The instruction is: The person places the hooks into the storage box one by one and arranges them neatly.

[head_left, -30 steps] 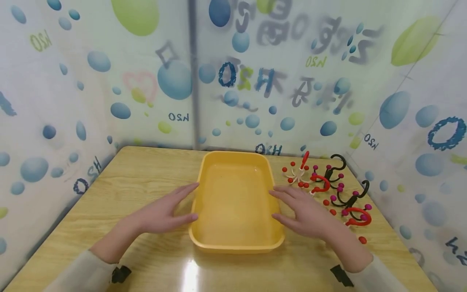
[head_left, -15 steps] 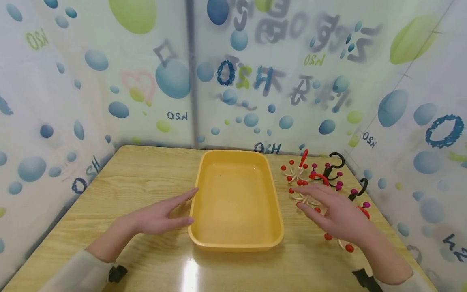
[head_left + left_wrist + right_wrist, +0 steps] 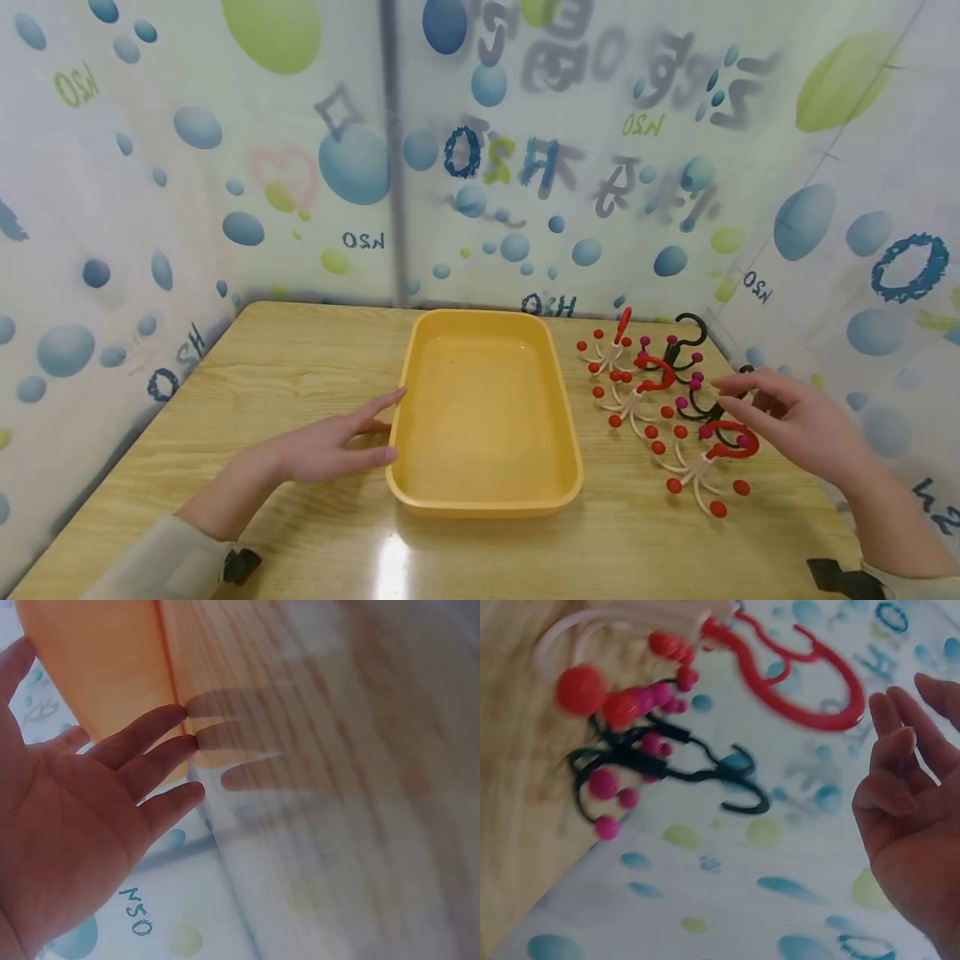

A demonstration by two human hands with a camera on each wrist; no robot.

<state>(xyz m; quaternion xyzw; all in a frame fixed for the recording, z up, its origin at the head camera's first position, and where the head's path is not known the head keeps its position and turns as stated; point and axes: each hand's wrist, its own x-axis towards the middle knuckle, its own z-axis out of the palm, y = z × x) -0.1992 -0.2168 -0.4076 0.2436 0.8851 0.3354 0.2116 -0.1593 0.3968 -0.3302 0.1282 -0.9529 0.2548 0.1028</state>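
A yellow plastic tray (image 3: 483,417) lies on the wooden table, its inside bare. My left hand (image 3: 330,448) is at its left side, fingers extended, fingertips at the rim. In the left wrist view that hand (image 3: 82,810) is spread beside the tray wall (image 3: 105,667). My right hand (image 3: 798,423) hovers at the group of claw-shaped scalp massagers, fingers loosely bent. Nearest it are a white massager with red handle (image 3: 733,448) and a black one (image 3: 715,410), partly hidden. In the right wrist view a gap separates the hand (image 3: 915,795) from the red handle (image 3: 817,716).
Further massagers with red ball tips, a middle one (image 3: 633,400) and a far one (image 3: 613,354), lie right of the tray. Another black massager (image 3: 671,358) is behind them. A bubble-printed curtain (image 3: 480,208) encloses the table (image 3: 300,358) at back and sides.
My right hand has left the tray's right rim and moved right, across the massagers to their far right side. My left hand has stayed at the left rim.
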